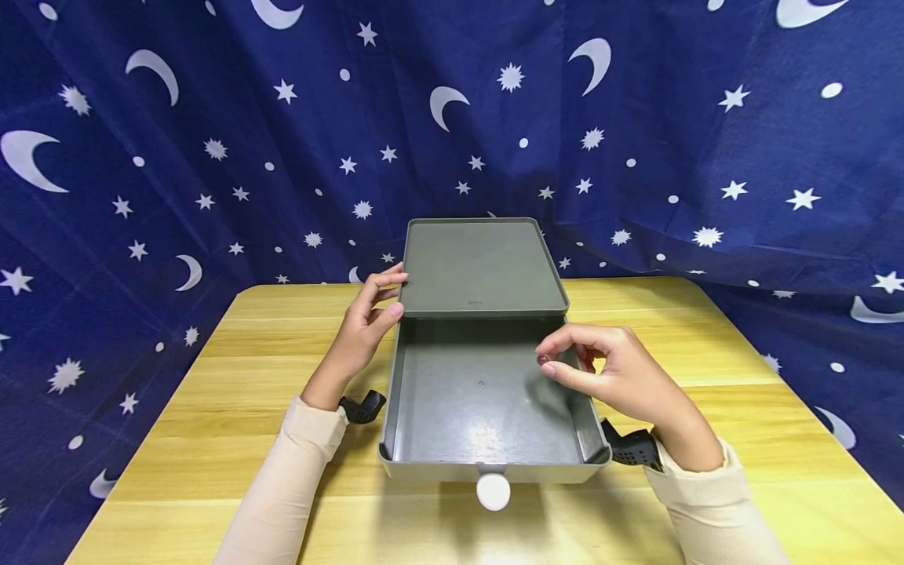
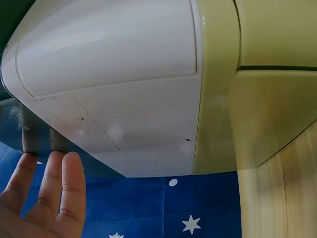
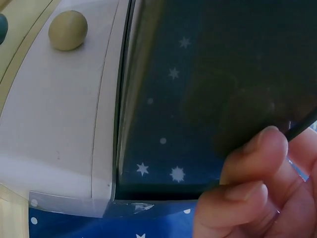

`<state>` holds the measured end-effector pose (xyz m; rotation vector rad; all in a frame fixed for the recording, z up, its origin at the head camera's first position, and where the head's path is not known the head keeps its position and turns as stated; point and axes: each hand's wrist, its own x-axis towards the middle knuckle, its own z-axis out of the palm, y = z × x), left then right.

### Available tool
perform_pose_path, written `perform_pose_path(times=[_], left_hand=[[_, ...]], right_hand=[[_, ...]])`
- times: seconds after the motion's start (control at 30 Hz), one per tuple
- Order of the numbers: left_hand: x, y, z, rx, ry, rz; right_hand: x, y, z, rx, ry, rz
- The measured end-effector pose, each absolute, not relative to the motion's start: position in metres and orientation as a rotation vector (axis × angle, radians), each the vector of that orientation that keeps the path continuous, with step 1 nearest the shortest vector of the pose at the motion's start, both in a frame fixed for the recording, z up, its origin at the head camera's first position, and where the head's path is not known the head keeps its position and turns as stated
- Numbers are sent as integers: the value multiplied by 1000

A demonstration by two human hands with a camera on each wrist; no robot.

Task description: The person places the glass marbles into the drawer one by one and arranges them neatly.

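A storage box with a flat grey-green top [image 1: 483, 267] stands on the table, its drawer [image 1: 473, 392] pulled out toward me. At the drawer's front is a round white knob [image 1: 493, 492], seen also in the right wrist view. My left hand [image 1: 363, 326] rests against the left edge of the box top, its fingers [image 2: 72, 183] fairly straight. Over the drawer's right side, my right hand [image 1: 621, 373] pinches a small dark red, shiny round thing [image 1: 543, 359] between thumb and forefinger. Its exact kind is too small to tell, and the right wrist view hides it behind the fingers.
The light wooden table [image 1: 268, 353] extends on both sides of the box. Behind it hangs a dark blue curtain [image 1: 452, 157] with white moons and stars. Black wrist mounts [image 1: 363, 408] sit close to the drawer's left and right walls.
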<state>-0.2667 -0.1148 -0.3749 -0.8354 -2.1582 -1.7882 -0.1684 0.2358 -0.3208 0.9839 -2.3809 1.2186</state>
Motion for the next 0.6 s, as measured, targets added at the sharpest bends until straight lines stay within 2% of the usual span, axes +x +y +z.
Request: perform_pose_path(times=[0.6], left_hand=[[-267, -115, -376, -836, -2158, -1791]], right_hand=[[-166, 233, -319, 958, -2418, 1183]])
